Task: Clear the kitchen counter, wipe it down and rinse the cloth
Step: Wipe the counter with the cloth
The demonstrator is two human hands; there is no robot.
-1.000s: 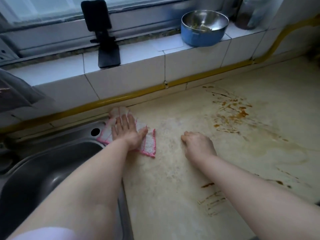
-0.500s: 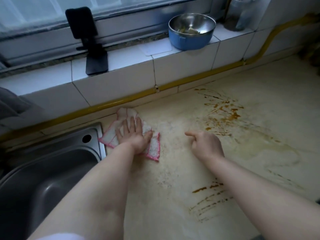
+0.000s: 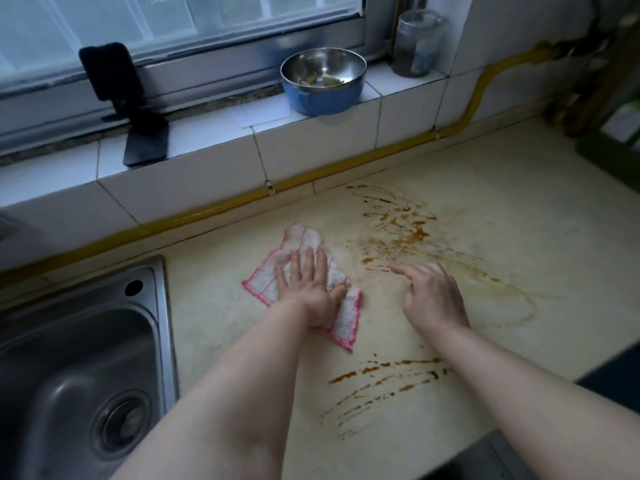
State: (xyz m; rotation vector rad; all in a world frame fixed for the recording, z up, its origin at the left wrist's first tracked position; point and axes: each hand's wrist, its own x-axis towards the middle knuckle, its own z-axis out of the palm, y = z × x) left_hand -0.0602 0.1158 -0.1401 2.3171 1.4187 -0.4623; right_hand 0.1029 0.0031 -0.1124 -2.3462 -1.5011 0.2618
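left hand flat, fingers straight, pressing cloth on counter just right of the sink. right hand loosely curled, holding nothing. brown stains lie right of cloth, toward the counter's back edge.

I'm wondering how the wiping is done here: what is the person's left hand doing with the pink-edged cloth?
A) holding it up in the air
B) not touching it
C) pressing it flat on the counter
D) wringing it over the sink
C: the left hand lies with straight fingers on the cloth, which is spread on the counter beside the sink.
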